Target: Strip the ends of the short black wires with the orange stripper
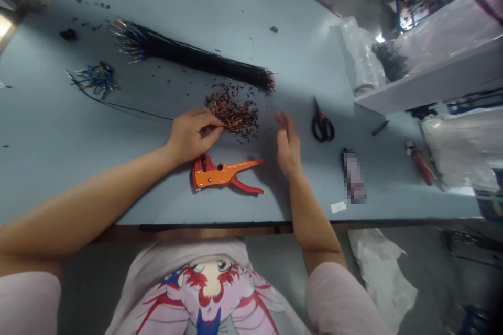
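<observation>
Printed shirt [204, 293] nearest, the left hand [192, 135] is pinching a black wire [145, 112] beside copper-coloured clippings [236, 115], the right hand [288, 146] is hovering open, empty, a low sweep possibly risking scattered scraps

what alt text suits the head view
A person's left grip pinches a black wire by copper-coloured scraps; the right grip is open. An orange wire stripper, scissors and a wire bundle lie on the table.

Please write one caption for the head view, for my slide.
Left hand pinching a black wire, right hand open, orange wire stripper nearby.
</observation>
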Available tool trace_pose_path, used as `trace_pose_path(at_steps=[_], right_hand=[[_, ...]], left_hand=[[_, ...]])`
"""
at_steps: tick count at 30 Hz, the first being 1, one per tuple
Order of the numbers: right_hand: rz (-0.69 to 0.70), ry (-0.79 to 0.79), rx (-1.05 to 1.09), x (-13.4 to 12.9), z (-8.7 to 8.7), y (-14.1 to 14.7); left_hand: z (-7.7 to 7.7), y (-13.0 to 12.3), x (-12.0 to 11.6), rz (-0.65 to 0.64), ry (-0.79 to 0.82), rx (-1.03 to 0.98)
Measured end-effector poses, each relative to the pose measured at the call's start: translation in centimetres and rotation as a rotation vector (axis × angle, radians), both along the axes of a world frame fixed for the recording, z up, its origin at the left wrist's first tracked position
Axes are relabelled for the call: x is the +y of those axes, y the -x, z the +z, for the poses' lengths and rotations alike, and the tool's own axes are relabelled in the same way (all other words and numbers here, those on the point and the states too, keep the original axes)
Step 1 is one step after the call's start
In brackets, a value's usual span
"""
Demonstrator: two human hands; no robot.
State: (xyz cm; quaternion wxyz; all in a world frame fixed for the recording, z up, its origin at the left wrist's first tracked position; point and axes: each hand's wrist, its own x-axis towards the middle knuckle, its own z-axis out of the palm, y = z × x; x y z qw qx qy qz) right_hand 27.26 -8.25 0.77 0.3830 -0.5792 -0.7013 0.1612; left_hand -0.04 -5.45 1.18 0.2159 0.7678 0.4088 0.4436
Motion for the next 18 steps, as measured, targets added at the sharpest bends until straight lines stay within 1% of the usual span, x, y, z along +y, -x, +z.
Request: trace_pose_path(at_steps=[2, 3, 4, 5, 6, 8, 10, 11, 13, 15, 18], right_hand=[[-0.135, -0.076, -0.076, 0.2, 0.0, -0.4], [-0.187, -0.088, -0.143, 0.4, -0.1, -0.7], [-0.217, -0.084, -0.220, 0.5, -0.2, -0.8], [-0.218, -0.065, -0.296, 0.6, -0.2, -0.8], [-0.186, -0.040, -0.354, 0.6, -0.2, -0.7], [-0.043, 0.014, -0.375, 0.3, 0.0, 0.1], [0.134, 0.053, -0.267, -0.3, 0.5, 1.1], [0.171, 0.056, -0.205, -0.5, 0.8, 1.6], [0.186, 0.019, -0.143, -1.1, 1.3, 2.5], [0.248, 0.008, -0.166, -1.5, 1.7, 3.1], [0.391, 0.057, -0.269, -1.9, 2.0, 3.8]], left_hand=[[-0.1, 0.0, 0.0, -0.001, 0.001, -0.004], [-0.1, 0.1, 0.0, -0.003, 0.001, -0.007], [-0.1, 0.1, 0.1, -0.006, 0.001, -0.009], [-0.1, 0.1, 0.1, -0.009, 0.000, -0.010], [-0.2, 0.1, 0.1, -0.011, 0.000, -0.009], [-0.2, 0.0, 0.1, -0.013, -0.003, -0.007], [-0.3, 0.0, 0.2, -0.013, -0.003, -0.009], [-0.3, 0.0, 0.2, -0.012, -0.002, -0.011], [-0.3, 0.0, 0.1, -0.009, 0.005, -0.015], [-0.2, 0.0, 0.1, -0.006, 0.017, -0.013], [-0.2, 0.1, 0.1, -0.007, 0.019, -0.006]])
